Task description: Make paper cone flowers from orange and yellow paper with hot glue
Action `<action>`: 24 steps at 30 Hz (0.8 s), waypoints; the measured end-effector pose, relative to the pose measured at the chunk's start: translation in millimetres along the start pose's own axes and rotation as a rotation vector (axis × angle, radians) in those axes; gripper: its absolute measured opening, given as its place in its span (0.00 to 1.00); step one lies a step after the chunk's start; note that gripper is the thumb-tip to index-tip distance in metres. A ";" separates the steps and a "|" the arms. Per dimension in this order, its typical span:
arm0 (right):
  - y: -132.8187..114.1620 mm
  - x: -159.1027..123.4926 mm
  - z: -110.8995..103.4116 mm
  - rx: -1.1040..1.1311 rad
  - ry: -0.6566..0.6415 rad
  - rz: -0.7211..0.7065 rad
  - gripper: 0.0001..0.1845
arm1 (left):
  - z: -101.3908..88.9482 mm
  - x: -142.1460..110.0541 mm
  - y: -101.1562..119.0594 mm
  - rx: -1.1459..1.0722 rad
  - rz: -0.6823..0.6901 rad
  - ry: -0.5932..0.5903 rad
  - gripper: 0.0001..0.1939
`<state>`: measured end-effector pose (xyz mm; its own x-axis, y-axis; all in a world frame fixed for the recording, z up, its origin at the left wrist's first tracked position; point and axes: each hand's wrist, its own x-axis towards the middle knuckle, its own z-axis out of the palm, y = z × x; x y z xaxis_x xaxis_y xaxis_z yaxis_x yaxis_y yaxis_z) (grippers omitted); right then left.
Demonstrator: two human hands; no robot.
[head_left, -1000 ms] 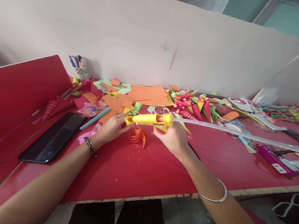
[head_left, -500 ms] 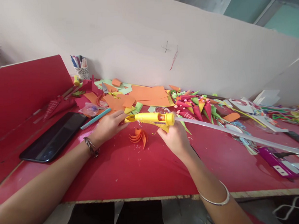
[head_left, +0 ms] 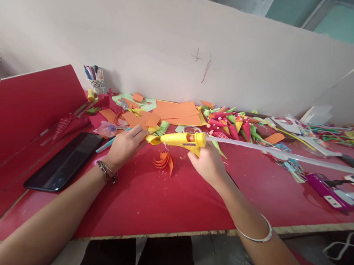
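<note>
My right hand (head_left: 207,162) is closed around the handle of a yellow glue gun (head_left: 179,139), held level with its nozzle to the left. A long clear glue stick (head_left: 261,149) runs out of its back toward the right edge. Between the fingers of my left hand (head_left: 127,145) is a curled piece of yellow paper (head_left: 153,139), close to the nozzle; whether they touch I cannot tell. Below the gun, curved orange paper strips (head_left: 165,162) lie fanned on the red table (head_left: 162,210).
Left of my hand lie a black phone (head_left: 64,161) and a light blue stick (head_left: 106,144). Behind are orange paper sheets (head_left: 178,112), scissors (head_left: 124,103) and a pen cup (head_left: 97,84). Coloured paper cones (head_left: 224,126) and a purple power strip (head_left: 324,191) lie to the right.
My left hand has shifted slightly left and up, and more of the curled yellow paper shows past its fingers. The glue gun has moved very little, slightly left.
</note>
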<state>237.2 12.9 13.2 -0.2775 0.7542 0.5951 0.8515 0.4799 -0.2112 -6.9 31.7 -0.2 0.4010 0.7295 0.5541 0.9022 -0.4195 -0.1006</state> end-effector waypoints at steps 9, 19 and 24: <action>-4.4 -1.8 -0.6 0.043 -0.074 0.056 0.16 | -1.5 1.5 1.7 0.162 0.013 -0.048 0.11; -13.6 -0.4 0.3 0.289 -0.007 0.055 0.13 | -3.4 3.2 7.7 0.161 0.026 -0.031 0.10; -14.9 -0.5 0.7 0.313 -0.027 0.089 0.10 | -5.1 4.4 9.9 0.157 0.069 -0.024 0.12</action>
<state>224.3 5.7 15.5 -0.2232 0.8089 0.5439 0.6961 0.5229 -0.4920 3.0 28.0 5.4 0.4653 0.7154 0.5213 0.8851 -0.3812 -0.2668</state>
